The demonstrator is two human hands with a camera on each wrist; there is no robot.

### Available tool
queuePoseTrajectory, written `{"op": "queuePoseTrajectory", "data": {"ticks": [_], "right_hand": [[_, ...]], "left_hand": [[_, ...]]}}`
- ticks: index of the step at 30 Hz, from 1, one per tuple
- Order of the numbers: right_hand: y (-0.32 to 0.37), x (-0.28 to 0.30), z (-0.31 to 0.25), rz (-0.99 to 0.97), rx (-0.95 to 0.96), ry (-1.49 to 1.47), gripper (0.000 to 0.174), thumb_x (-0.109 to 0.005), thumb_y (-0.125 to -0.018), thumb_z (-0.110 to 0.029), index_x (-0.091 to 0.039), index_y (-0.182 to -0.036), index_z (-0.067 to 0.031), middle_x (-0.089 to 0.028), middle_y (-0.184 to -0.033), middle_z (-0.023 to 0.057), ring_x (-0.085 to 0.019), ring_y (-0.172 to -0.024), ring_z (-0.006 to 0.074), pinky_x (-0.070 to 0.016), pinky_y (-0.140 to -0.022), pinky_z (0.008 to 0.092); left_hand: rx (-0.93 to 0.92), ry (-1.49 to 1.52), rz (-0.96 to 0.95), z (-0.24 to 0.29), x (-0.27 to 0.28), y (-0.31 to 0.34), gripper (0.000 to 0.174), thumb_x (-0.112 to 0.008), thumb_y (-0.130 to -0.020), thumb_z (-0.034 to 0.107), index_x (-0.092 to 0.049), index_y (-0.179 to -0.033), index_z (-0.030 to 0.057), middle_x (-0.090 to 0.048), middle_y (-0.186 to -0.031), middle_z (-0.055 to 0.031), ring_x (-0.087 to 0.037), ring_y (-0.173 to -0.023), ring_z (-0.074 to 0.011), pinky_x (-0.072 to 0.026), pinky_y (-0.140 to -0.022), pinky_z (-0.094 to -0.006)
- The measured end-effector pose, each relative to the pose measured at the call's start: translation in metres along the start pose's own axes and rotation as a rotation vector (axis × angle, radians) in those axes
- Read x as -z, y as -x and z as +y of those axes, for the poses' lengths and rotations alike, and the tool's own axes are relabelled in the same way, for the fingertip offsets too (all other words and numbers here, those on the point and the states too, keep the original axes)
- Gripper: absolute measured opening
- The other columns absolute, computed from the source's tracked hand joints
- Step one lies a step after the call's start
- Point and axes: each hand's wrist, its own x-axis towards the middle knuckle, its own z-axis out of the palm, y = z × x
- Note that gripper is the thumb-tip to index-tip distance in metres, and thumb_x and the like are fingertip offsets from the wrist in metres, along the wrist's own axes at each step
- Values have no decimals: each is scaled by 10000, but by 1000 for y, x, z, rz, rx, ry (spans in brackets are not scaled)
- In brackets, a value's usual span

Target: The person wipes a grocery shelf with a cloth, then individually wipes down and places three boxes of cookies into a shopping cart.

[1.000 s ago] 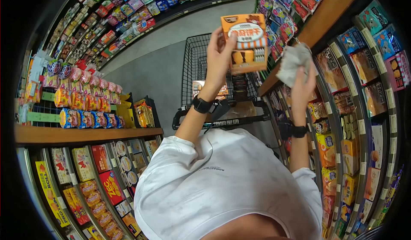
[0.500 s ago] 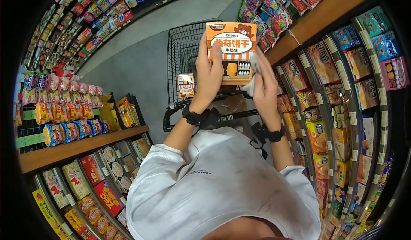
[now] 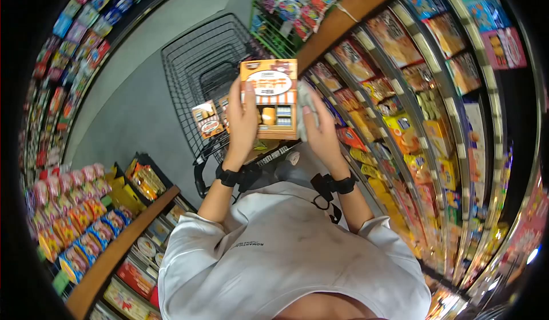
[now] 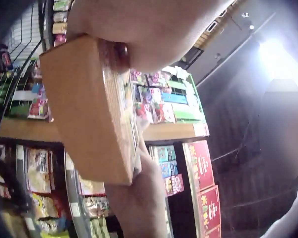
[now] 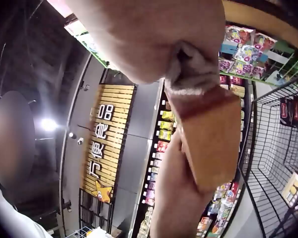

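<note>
My left hand [image 3: 243,127] grips an orange cookie box [image 3: 273,96] by its left edge, thumb across the front, which has a white oval label and pictured cookies. In my right hand [image 3: 323,137] is a grey cloth [image 3: 302,111], held against the box's right side. From the left wrist view, the box's plain brown side [image 4: 77,109] shows between both hands. The right wrist view has the bunched cloth [image 5: 191,72] lying along an edge of the box [image 5: 213,139], under the right hand's fingers [image 5: 144,34].
A black wire shopping cart [image 3: 189,63] stands ahead, with similar cookie boxes [image 3: 207,120] in it. Shelves of packaged snacks [image 3: 400,126] run close along the right. On the left, a wooden-edged shelf [image 3: 123,231] carries bagged snacks [image 3: 86,217].
The right hand has brought the cloth from out on the right to the box's right side. The head view has turned, so the cart and box now appear further left.
</note>
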Motion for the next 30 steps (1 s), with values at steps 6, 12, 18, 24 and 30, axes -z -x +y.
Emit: {"op": "queuePoseTrajectory", "data": {"ticks": [6, 12, 18, 24, 30], "right_hand": [[47, 20, 28, -93, -226, -140, 452, -512, -1038, -103, -458, -1462, 44, -585, -1390, 127, -525, -1281, 175, -390, -1092, 312], [78, 43, 0, 12, -61, -110, 459, -457, -1005, -17, -447, -1455, 71, -561, -1422, 165, -499, -1334, 214, -372, -1125, 320], [147, 95, 4, 188, 73, -259, 513, -449, -972, 28, -435, -1485, 44, -537, -1464, 175, -470, -1387, 236, -336, -1162, 344], [256, 127, -9, 317, 118, -81, 463, -435, -986, 1, -507, -1443, 20, -530, -1472, 179, -481, -1385, 277, -336, -1160, 353], [340, 144, 28, 357, -69, -254, 473, -440, -1003, 9, -427, -1472, 68, -530, -1465, 176, -488, -1364, 243, -358, -1143, 339]], "left_hand": [[-41, -97, -35, 13, -21, 24, 462, -409, -1111, 251, -434, -1474, -35, -604, -1328, -194, -582, -1214, -217, -437, -1037, -324], [-216, -176, -385, 23, -58, 73, 711, -529, -1042, 370, -275, -1567, -37, -460, -1222, -180, -534, -1097, -294, -432, -978, -361], [-223, -171, -749, 56, -102, 136, 1094, -870, -782, 310, -213, -1586, -34, -487, -1358, -189, -493, -1294, -281, -372, -1107, -360], [19, 248, -668, 62, -146, 211, 855, -739, -940, 270, -256, -1568, -53, -480, -1465, -167, -501, -1306, -201, -405, -1086, -319], [-200, 317, -685, 87, -184, 291, 743, -650, -983, 237, -271, -1564, -29, -381, -1546, -160, -375, -1419, -216, -268, -1177, -334]]}}
